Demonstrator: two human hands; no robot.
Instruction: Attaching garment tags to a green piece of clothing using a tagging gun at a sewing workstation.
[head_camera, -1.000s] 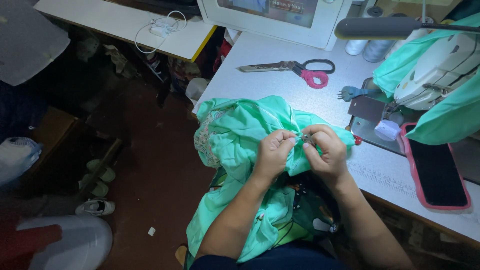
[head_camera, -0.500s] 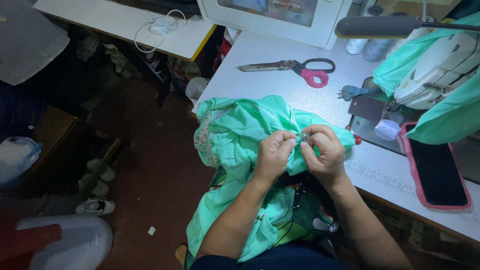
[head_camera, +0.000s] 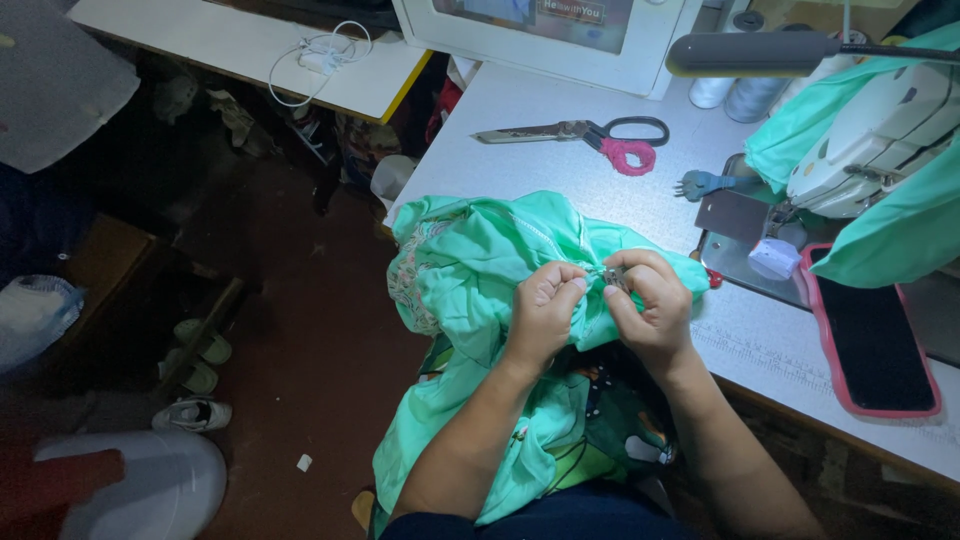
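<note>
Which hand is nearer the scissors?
Right. The right hand sits almost directly below the scissors; the left hand is further left, both pinching the green cloth.

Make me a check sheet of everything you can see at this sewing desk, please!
Surface: white table, mostly bare near the scissors.
Job's things: mint green fabric bunched at the table edge and hanging into the lap; small metal piece, too small to identify.
Clutter: scissors with pink-wrapped handle; sewing machine draped in green cloth; thread spools; black pad with pink rim; small blue tool.
Grips: left hand pinches the fabric; right hand pinches the metal piece on it.
Cables: white cable coiled on the far table.
Surroundings: dark floor, sandals, white shoe.
</note>
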